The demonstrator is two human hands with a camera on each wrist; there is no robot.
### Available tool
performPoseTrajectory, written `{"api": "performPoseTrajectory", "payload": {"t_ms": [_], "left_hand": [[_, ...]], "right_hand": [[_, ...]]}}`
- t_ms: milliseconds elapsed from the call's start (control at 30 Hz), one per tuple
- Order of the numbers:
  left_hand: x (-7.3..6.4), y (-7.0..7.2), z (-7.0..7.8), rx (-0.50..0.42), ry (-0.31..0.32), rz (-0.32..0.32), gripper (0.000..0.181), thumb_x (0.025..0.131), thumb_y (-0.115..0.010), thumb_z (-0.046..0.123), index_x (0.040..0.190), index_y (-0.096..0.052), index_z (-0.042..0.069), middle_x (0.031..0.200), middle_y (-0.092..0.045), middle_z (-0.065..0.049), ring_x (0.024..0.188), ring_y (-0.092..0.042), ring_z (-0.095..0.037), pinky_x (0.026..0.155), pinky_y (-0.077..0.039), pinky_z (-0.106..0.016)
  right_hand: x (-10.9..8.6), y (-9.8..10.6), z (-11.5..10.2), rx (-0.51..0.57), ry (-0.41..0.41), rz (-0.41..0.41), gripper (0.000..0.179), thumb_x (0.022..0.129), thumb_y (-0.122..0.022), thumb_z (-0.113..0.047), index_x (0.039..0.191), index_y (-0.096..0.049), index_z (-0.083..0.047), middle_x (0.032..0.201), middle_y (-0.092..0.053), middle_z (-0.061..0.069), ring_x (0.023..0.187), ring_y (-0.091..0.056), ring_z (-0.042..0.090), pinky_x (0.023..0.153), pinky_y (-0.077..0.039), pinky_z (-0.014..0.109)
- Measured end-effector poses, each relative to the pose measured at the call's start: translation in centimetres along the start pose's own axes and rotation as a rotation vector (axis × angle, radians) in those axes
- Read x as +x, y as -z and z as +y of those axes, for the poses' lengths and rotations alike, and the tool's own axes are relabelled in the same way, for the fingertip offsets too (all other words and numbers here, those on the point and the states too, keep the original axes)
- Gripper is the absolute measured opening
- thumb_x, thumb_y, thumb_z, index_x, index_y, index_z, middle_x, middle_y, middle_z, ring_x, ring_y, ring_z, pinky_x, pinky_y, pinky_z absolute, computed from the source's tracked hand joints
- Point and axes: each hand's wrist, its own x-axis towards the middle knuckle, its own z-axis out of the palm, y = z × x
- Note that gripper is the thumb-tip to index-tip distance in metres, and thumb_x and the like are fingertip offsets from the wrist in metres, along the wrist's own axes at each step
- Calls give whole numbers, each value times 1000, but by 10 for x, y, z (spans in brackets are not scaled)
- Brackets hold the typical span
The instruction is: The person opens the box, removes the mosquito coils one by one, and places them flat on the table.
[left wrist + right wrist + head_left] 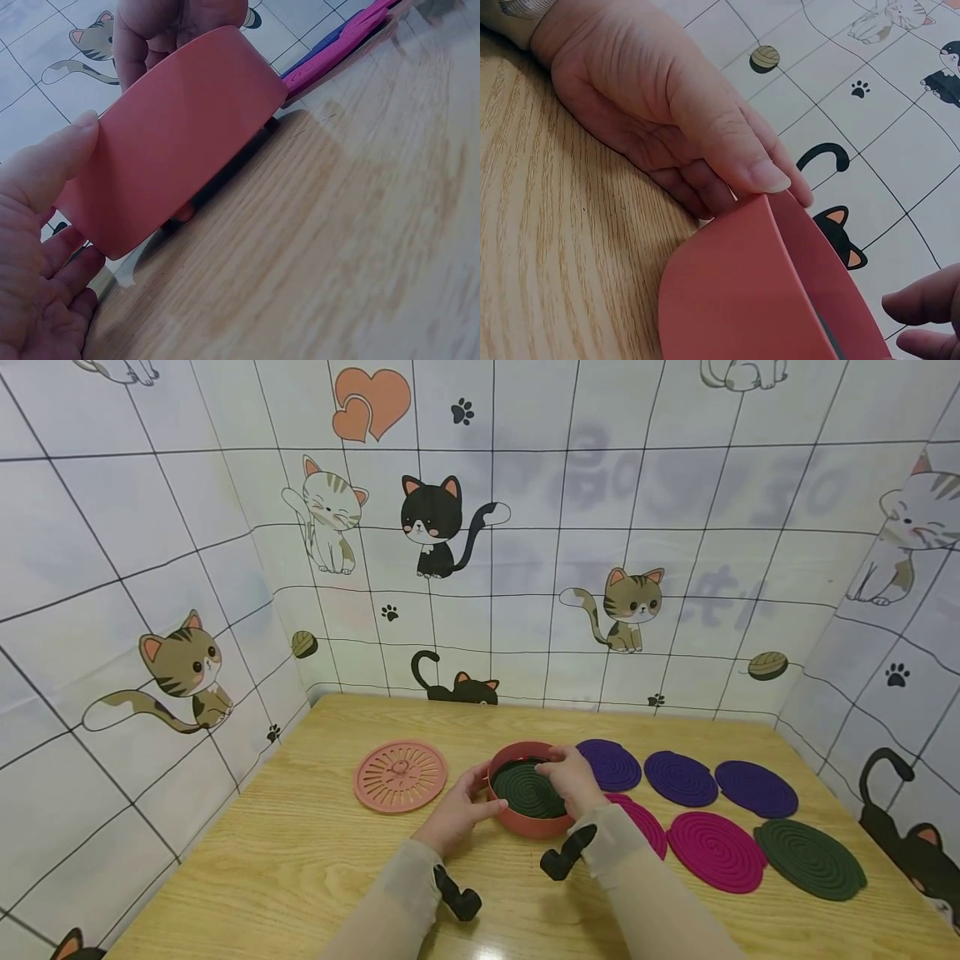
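Observation:
A round, shallow red container (528, 827) stands on the table with a dark green spiral coaster (527, 789) lying flat inside. My left hand (459, 812) holds its left side, thumb against the wall near the rim and fingers round the outside. At the right rim my right hand (576, 781) grips the edge, its thumb (769, 174) over the rim and the other fingers outside. The left wrist view shows the container's smooth outer wall (184, 131) and small feet under it. A pink slotted round lid (401, 777) with a raised middle lies left of the container.
To the right lie purple spiral coasters (681, 778) in a back row, with magenta coasters (717, 852) and a green coaster (810, 858) in front. One magenta coaster (641, 822) is partly hidden behind my right arm. A cat-print wall covering (525, 635) encloses the wooden table (285, 860).

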Motion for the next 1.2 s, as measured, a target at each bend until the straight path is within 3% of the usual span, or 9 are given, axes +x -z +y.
{"api": "performPoseTrajectory", "payload": {"t_ms": [400, 700, 967, 1200], "left_hand": [[0, 0, 1, -11, 11, 0, 77, 88, -72, 19, 151, -29, 14, 151, -36, -11, 139, -32, -29, 111, -30, -49], [-10, -1, 24, -14, 20, -26, 76, 88, -71, 14, 150, -27, 4, 151, -35, -18, 139, -31, -34, 111, -28, -51], [1, 1, 1, 9, 5, -9, 76, 88, -71, 18, 151, -29, 13, 151, -36, -10, 139, -32, -30, 110, -30, -49], [3, 2, -4, 34, 12, 5, 76, 87, -73, 25, 150, -31, 18, 149, -40, -4, 138, -35, -25, 109, -33, -45]], "right_hand": [[-3, -1, -2, -10, 12, 6, 49, 93, -57, -4, 139, -40, 4, 139, -40, 24, 126, -40, 41, 103, -35, 54], [-3, -2, -2, -11, 7, 20, 48, 93, -57, -3, 138, -42, 3, 138, -42, 23, 126, -40, 41, 103, -35, 54], [-1, -5, -2, 41, 24, 65, 45, 92, -57, -2, 136, -45, 1, 134, -46, 21, 122, -45, 38, 100, -39, 52], [1, -7, -2, 111, 45, 100, 47, 90, -56, 4, 136, -46, 1, 132, -47, 19, 120, -45, 36, 100, -39, 51]]}}
